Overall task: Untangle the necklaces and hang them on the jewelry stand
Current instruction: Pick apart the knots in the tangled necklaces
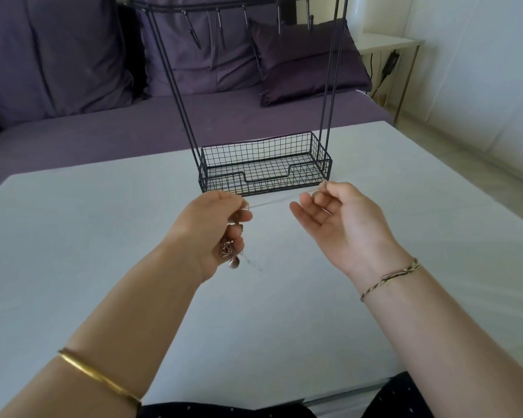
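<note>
Pinched taut between left hand (215,224) at 10 o'clock and right hand (341,218) at 2 o'clock: a thin chain (275,201), held above the white table (103,236). Gripped in the curled left fingers, a dangling bunch of tangled necklaces (228,251); nipped between right thumb and forefinger, the chain's end, other fingers relaxed. At 12 o'clock, just behind the hands, a black wire jewelry stand (224,185), hooks (219,22) along its top bar. Beyond, a purple sofa (73,55) and cushion (302,64).

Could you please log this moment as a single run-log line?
stage: untangling | left hand: holds bunched necklaces | right hand: pinches thin chain stretched between hands | jewelry stand: visible hooks bare
</note>
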### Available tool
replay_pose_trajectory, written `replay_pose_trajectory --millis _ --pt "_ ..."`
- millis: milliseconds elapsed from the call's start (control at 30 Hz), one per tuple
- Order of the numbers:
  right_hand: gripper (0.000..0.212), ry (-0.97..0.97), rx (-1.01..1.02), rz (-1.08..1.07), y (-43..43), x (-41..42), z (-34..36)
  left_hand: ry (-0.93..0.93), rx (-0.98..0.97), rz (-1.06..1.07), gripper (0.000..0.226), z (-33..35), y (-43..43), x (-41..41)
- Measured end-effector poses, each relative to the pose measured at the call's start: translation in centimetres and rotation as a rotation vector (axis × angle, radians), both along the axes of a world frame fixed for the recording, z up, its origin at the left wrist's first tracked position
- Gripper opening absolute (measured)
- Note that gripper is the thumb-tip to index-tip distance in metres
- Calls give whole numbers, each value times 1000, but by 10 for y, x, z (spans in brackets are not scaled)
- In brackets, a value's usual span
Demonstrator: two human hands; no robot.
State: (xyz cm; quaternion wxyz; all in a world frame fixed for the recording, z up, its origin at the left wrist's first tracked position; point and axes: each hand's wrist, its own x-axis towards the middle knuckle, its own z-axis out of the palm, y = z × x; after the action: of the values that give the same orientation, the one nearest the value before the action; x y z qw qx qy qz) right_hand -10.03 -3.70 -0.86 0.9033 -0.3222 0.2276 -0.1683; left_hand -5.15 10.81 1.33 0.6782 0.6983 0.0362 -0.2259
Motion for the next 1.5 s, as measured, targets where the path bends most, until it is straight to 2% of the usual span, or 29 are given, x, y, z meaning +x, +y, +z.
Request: replay_pose_trajectory --millis 267,400,500,600,700,867,933,1033,1200,1267,1400,1500 --pt "23 -65 136 -45 -3 0 3 -140 155 66 15 -2 -1 -1" --pt "20 21 21 -22 -1 1 5 -267 259 25 12 -2 -5 -4" --pt "18 102 -213 80 -1 -1 5 -310 264 -26 11 -1 -7 -6" --pt "12 201 -523 222 1 -5 6 -295 248 -47 8 0 -7 -6" --pt "6 282 -876 267 3 -9 7 -264 236 -52 10 0 -6 -6" --pt "19 101 -1180 395 13 -13 8 -230 208 -79 15 1 -4 -6" --pt "19 76 -1332 348 17 -11 3 -232 201 -91 16 2 -4 -7" --pt "7 42 -1477 234 17 -8 -1 -224 182 -100 17 5 -4 -9" --pt "13 46 -1463 239 10 -7 0 -138 195 -164 24 9 -3 -7" --pt "13 69 -1422 228 9 -8 0 -115 215 -196 19 10 -3 -7" --pt "11 112 -1319 199 7 -10 1 -189 316 -232 11 6 -2 -8" --pt "13 142 -1255 159 7 -9 1 -249 360 -226 14 5 -1 -9"
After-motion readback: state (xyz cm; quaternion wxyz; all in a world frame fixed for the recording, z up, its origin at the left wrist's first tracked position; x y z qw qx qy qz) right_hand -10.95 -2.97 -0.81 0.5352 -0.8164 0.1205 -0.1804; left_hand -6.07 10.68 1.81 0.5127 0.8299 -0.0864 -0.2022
